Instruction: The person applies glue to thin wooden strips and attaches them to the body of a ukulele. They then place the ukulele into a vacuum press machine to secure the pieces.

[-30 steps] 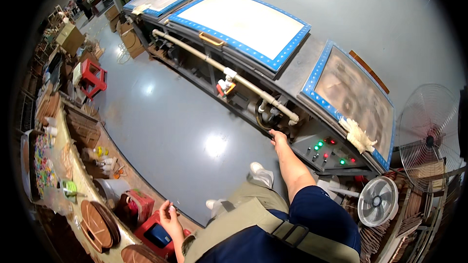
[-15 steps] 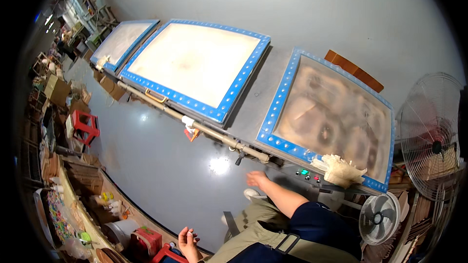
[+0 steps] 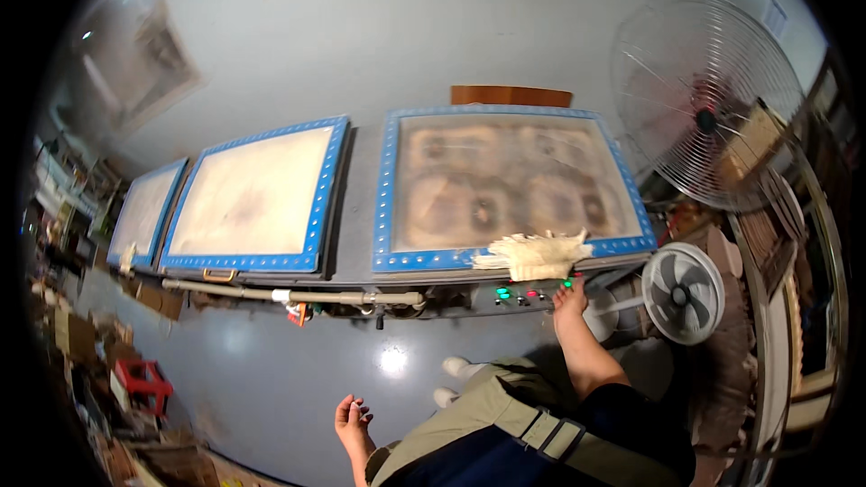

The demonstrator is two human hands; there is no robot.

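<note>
Right hand [image 3: 570, 295] fingertips pressed at lit control panel [image 3: 523, 294] under blue-framed screen [image 3: 510, 186], holding nothing — left hand [image 3: 353, 418] hanging loose, empty.

Dark navy short-sleeved top, sleeve ending above elbow. Olive-khaki trousers. Olive strap with grey buckle patch running diagonally across torso. White shoes. Forearms bare, left hand [image 3: 353, 421] and right hand [image 3: 569, 296] ungloved.
</note>
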